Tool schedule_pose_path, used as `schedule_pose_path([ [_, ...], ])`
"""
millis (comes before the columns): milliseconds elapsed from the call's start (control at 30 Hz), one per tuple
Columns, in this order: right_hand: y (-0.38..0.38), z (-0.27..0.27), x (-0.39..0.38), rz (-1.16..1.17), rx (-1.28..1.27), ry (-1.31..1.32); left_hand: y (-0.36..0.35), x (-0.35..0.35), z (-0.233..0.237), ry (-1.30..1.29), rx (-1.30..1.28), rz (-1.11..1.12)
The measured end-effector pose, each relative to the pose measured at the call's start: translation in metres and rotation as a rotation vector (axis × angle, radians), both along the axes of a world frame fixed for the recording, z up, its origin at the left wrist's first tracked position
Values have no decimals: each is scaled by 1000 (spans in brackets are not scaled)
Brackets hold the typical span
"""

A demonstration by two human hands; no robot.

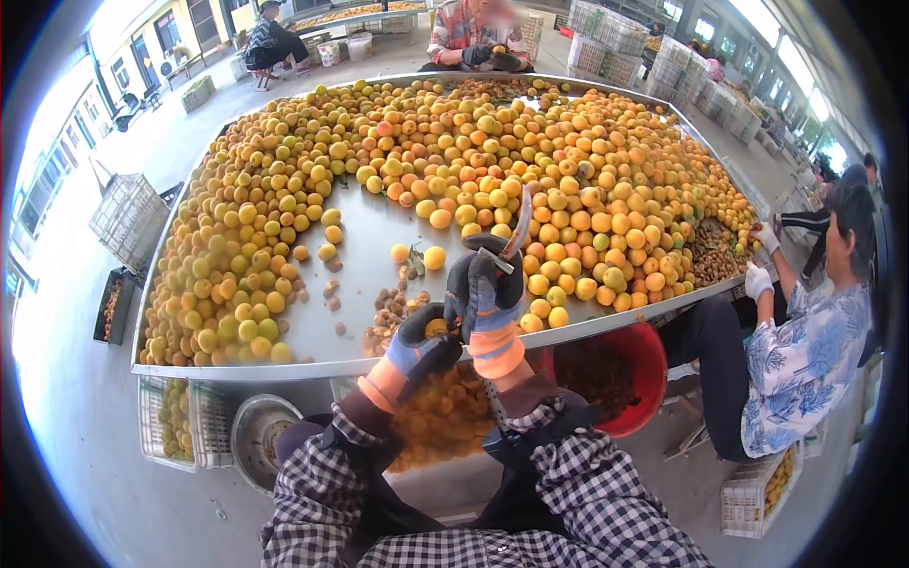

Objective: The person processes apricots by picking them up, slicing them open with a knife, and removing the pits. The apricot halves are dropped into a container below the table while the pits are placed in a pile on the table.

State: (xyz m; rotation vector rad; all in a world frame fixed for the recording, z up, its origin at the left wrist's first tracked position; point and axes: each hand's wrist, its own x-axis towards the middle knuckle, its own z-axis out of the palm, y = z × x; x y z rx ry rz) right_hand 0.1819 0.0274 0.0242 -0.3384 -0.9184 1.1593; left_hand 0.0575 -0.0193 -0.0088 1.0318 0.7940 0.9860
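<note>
Both of my hands wear dark gloves with orange cuffs and meet above the near edge of a metal table (pixel 365 232). My left hand (pixel 423 343) is closed around an orange-yellow fruit (pixel 436 328), mostly hidden by the glove. Touching it from the right, my right hand (pixel 488 293) is wrapped round a curved knife (pixel 522 223), whose blade points up and away. Brown pits (pixel 386 317) lie on the metal just left of my hands. Two loose fruits (pixel 434 257) sit beyond them, and a large heap of fruit (pixel 426 142) covers much of the table.
Below the table edge are a container of opened fruit (pixel 440 417), a red basin (pixel 649 379) with dark scraps and a metal bucket (pixel 256 440). A co-worker (pixel 805 331) in white gloves sits at the right; another (pixel 473 43) works across the table. Crates (pixel 133 218) stand around.
</note>
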Motion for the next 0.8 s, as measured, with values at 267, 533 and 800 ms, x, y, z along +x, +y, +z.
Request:
schedule_pose_path([
  [267,6,-11,-9,3,-258,74,12,-5,-39,138,171,126],
  [533,13,-20,-11,-33,-603,213,9,-5,-15,579,551,165],
  [800,22,-31,-2,75,-840,521,8,-5,-2,734,753,175],
])
